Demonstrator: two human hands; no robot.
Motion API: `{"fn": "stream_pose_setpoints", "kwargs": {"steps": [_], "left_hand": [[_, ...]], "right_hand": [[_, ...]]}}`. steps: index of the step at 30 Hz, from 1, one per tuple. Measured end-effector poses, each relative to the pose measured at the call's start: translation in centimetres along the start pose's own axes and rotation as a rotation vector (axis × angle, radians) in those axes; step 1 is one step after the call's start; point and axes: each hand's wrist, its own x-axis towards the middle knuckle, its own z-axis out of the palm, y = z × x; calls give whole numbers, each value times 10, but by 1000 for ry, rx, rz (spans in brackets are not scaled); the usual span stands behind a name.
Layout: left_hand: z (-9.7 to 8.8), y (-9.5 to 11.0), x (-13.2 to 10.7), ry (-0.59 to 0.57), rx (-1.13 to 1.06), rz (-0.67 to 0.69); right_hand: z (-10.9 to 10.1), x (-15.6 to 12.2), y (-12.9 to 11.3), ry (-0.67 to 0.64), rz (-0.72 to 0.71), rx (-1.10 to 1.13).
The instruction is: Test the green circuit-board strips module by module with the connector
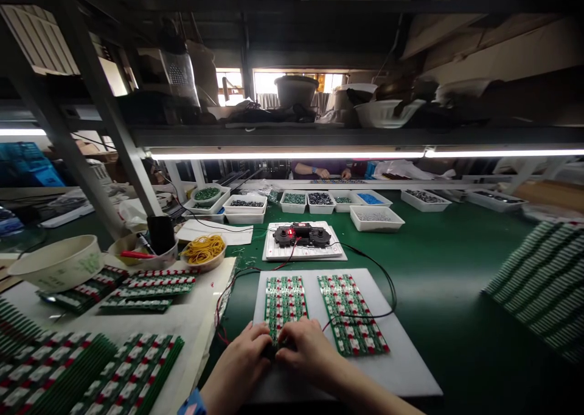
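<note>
At far left, a wide white bowl (57,263) sits on a white-covered bench beside a smaller bowl of yellow rubber bands (204,249) and a black cup (160,232). Four groups of green circuit boards with red and white parts (146,290) lie on that bench: two nearer the bowls and two along the bottom edge.

The left hand (239,357) reaches in from the lower left, its wrist showing a blue cuff (191,403). Its fingers are curled and angled down and to the right, over the lower left corner of a green circuit-board panel (285,302). The right hand (305,348) comes in from the bottom, its forearm slanting up and to the left, and its fingers arch over the same panel's lower end. The two hands stand close together, almost touching, with the panel's end between them. Whether they grip the panel or only press on it is hidden.

That panel lies on a white sheet (410,369) next to a second panel (351,314), so the sheet carries two. Black and red wires (374,281) run across the green bench past a black test fixture (301,235) with a lit red display.

Nine white trays of small parts (376,218) stand farther off in a loose row. Beyond them, a co-worker's two hands (322,173) work at the far bench. At far right lies another stack of boards (542,287).
</note>
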Motion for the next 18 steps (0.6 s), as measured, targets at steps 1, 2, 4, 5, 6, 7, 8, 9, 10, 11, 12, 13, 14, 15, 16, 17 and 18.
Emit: {"fn": "stream_pose_setpoints", "kwargs": {"steps": [1, 2, 4, 5, 6, 7, 8, 9, 10, 11, 12, 13, 14, 15, 16, 17, 18], "left_hand": [[0, 1, 0, -5, -2, -9], [-1, 2, 1, -10, -3, -21], [-2, 3, 1, -17, -1, -36], [-3, 4, 1, -20, 2, -39], [-4, 5, 2, -24, 3, -41], [-4, 6, 2, -32, 4, -41], [-5, 7, 2, -40, 9, -38], [-5, 8, 3, -50, 22, -37], [-6, 9, 3, -62, 42, -37], [-6, 10, 4, -74, 65, -36], [-6, 11, 5, -84, 86, -32], [-6, 12, 5, -91, 104, -29], [-6, 13, 6, -96, 116, -26], [-7, 14, 6, -97, 123, -23], [-7, 14, 7, -92, 128, -18], [-7, 15, 7, -88, 133, -12], [-7, 15, 7, -86, 138, -6]], "right_hand": [[-1, 0, -1, 0, 4, 12], [-2, 1, -1, 0, 7, 23], [-2, 2, -2, -3, 9, 39], [-2, 2, -2, 0, 7, 41], [-1, 2, -2, 5, 5, 40], [0, 3, -2, 12, 6, 35], [1, 3, -2, 20, 9, 29], [2, 4, -1, 26, 17, 24], [3, 5, -1, 29, 28, 22], [4, 5, -2, 29, 41, 23], [4, 6, -2, 28, 53, 28], [4, 6, -2, 26, 61, 33], [5, 6, -2, 23, 68, 40], [5, 7, -2, 22, 73, 47], [5, 7, -2, 25, 73, 54], [5, 6, -2, 29, 73, 62], [6, 6, -2, 37, 72, 68]]}}
